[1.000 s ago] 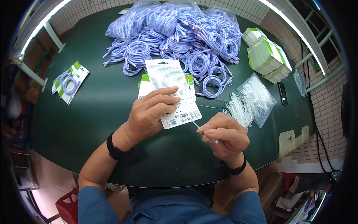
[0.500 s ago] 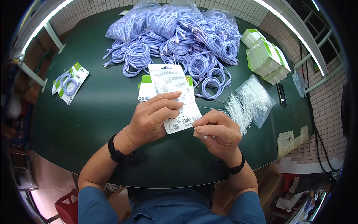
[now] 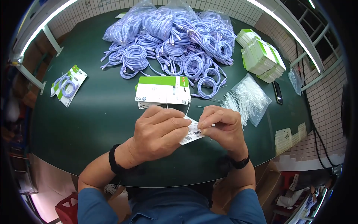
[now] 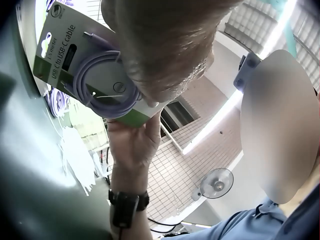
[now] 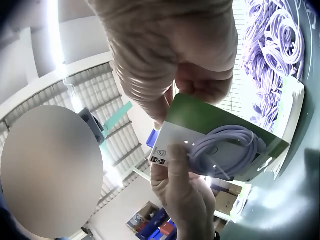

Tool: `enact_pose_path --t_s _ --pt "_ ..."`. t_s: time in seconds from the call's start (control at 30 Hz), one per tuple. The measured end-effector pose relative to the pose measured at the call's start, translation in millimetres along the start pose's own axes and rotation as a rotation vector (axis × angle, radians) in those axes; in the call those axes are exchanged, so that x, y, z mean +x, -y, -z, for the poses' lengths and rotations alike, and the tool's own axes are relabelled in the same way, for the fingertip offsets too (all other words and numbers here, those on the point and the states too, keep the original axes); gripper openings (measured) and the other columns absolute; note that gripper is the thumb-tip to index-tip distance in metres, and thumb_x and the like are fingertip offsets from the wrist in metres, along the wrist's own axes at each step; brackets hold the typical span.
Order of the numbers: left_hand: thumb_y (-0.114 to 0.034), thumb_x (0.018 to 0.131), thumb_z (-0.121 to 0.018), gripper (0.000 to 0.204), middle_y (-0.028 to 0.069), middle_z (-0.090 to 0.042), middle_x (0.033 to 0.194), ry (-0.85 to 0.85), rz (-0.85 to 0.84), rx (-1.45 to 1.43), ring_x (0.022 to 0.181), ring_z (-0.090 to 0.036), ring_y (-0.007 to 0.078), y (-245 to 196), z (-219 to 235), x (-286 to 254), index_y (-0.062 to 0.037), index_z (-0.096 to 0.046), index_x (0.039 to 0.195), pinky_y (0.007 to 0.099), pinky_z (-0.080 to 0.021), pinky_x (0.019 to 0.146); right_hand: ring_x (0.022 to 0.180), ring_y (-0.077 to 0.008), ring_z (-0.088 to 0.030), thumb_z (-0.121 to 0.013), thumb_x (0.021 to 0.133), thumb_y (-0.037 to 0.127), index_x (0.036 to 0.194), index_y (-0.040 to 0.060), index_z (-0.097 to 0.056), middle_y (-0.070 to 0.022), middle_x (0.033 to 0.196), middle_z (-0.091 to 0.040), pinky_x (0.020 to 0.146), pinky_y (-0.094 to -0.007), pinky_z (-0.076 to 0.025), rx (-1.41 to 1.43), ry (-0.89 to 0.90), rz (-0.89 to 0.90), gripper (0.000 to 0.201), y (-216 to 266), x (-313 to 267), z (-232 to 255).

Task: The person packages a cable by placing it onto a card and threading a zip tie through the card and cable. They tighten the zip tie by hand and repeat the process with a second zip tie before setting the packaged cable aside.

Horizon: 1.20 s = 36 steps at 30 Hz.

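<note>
My left hand (image 3: 162,128) grips a printed packaging card (image 3: 192,137) and covers much of it. On the card's green and white front lies a coiled lilac USB-C cable (image 4: 100,85), with a white tie strand across the coil. My right hand (image 3: 223,127) pinches a thin white cable tie (image 3: 213,125) between thumb and fingers, close against the card's right edge. Other thin white strands rise past the left fingers. Seen from the right wrist, the left thumb (image 5: 177,167) presses the card beside the coil.
A small stack of cards (image 3: 160,89) lies just beyond my hands. Heaped lilac cables (image 3: 167,41) fill the back. To the right are a bag of cable ties (image 3: 253,99), piled cards (image 3: 261,58) and a black phone (image 3: 277,92). Carded cables (image 3: 69,86) lie at left.
The card has tilted and come nearer my body, uncovering the card stack behind. My left hand has shifted right, and my right hand has closed in on the card with the cable tie.
</note>
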<state>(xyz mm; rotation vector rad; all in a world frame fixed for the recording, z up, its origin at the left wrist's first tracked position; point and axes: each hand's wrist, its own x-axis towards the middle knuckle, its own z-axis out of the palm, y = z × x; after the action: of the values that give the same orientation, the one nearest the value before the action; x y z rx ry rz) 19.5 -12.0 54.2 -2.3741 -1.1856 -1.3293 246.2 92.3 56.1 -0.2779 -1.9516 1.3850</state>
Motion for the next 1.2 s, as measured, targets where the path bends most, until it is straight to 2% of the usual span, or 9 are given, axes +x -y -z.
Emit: enact_pose_path --t_s 0.1,0.2,0.23,0.33,0.37,0.47,0.63,0.9,1.2 --pt "-0.007 0.082 -0.088 0.021 0.0114 -0.079 0.095 -0.009 -0.007 -0.12 0.076 -0.077 0.0279 -4.0 -3.6 1.7 -0.0056 -0.075 0.099 0.0364 -0.059 0.065 0.085 -0.019 -0.066 -0.083 0.085 -0.002 0.101 0.0014 -0.077 -0.0125 0.092 -0.074 0.075 -0.0315 -0.052 0.168 0.003 -0.059 0.017 0.3 -2.0 -0.4" --pt "-0.008 0.094 -0.081 0.013 0.0119 -0.078 0.091 -0.026 0.264 -0.365 0.081 -0.077 0.0241 -11.8 -7.9 -4.1 -0.0043 -0.075 0.106 0.0329 -0.06 0.072 0.094 -0.0182 -0.069 -0.08 0.092 -0.001 0.106 -0.0003 -0.075 -0.0125 0.106 -0.074 0.079 -0.0302 -0.056 0.301 -0.026 -0.036 0.015 -5.0 -3.8 -2.6" --pt "-0.008 0.094 -0.081 0.013 0.0119 -0.078 0.091 -0.025 0.265 -0.366 0.081 -0.077 0.0241 -11.8 -7.2 -5.3 -0.0043 -0.075 0.106 0.0329 -0.06 0.072 0.094 -0.0182 -0.069 -0.08 0.092 -0.001 0.106 -0.0003 -0.075 -0.0125 0.106 -0.074 0.079 -0.0302 -0.056 0.302 -0.028 -0.038 0.015 -5.0 -3.1 -6.0" --pt "-0.009 0.106 -0.065 0.015 0.012 -0.077 0.097 -0.025 0.718 -0.472 0.085 -0.075 0.0184 -11.1 2.0 -3.5 0.0006 -0.07 0.116 0.0312 -0.057 0.073 0.093 -0.0202 -0.066 -0.08 0.093 0.002 0.109 0.0029 -0.075 -0.0099 0.107 -0.072 0.077 -0.032 -0.054 -0.077 -0.453 0.203 0.017 -3.8 3.6 -19.3" --pt "-0.009 0.106 -0.065 0.015 0.012 -0.077 0.097 -0.03 0.72 -0.471 0.085 -0.075 0.0184 -8.2 -0.4 -4.1 0.0006 -0.07 0.116 0.0312 -0.057 0.073 0.093 -0.0202 -0.066 -0.08 0.093 0.002 0.109 0.0029 -0.075 -0.0099 0.107 -0.072 0.077 -0.032 -0.054 -0.076 -0.448 0.204 0.017 -3.5 3.9 -18.6" --pt "-0.009 0.11 -0.058 0.019 0.0098 -0.078 0.102 -0.242 0.933 -0.899 0.089 -0.071 0.0118 8.1 -18.9 -9.9 0.0026 -0.067 0.122 0.0278 -0.057 0.078 0.087 -0.0222 -0.061 -0.091 0.079 0.003 0.101 0.0074 -0.078 -0.0073 0.101 -0.068 0.072 -0.0343 -0.05 -0.634 -0.264 0.39 0.026 -4.7 3.9 -13.1" --pt "-0.011 0.112 -0.056 0.022 0.0079 -0.077 0.107 -0.216 0.968 -0.967 0.091 -0.068 0.0085 11.5 -26.4 -17.3 0.0038 -0.066 0.125 0.0271 -0.057 0.079 0.087 -0.0239 -0.061 -0.092 0.072 0.0 0.1 0.0122 -0.079 -0.0037 0.099 -0.067 0.07 -0.0352 -0.051 -0.898 -0.107 0.498 0.033 -15.6 6.0 -31.8" --pt "-0.011 0.11 -0.06 0.024 0.01 -0.076 0.113 -0.142 0.931 -1.042 0.096 -0.069 0.0096 3.4 -23.8 -16.2 0.0049 -0.065 0.127 0.027 -0.058 0.083 0.084 -0.0235 -0.062 -0.09 0.071 -0.004 0.1 0.0142 -0.079 -0.0018 0.098 -0.068 0.068 -0.0343 -0.051 -0.836 -0.214 0.534 0.036 -22.7 5.3 -31.8" --pt "-0.007 0.106 -0.066 0.031 0.0114 -0.076 0.121 -0.042 0.781 -0.901 0.108 -0.071 0.0132 -1.5 -19.0 -12.9 0.0048 -0.062 0.135 0.0298 -0.059 0.094 0.085 -0.0233 -0.063 -0.091 0.073 -0.003 0.101 0.0144 -0.077 -0.0017 0.1 -0.069 0.07 -0.0344 -0.052 -0.823 -0.291 0.543 0.035 -23.0 1.8 -30.4"
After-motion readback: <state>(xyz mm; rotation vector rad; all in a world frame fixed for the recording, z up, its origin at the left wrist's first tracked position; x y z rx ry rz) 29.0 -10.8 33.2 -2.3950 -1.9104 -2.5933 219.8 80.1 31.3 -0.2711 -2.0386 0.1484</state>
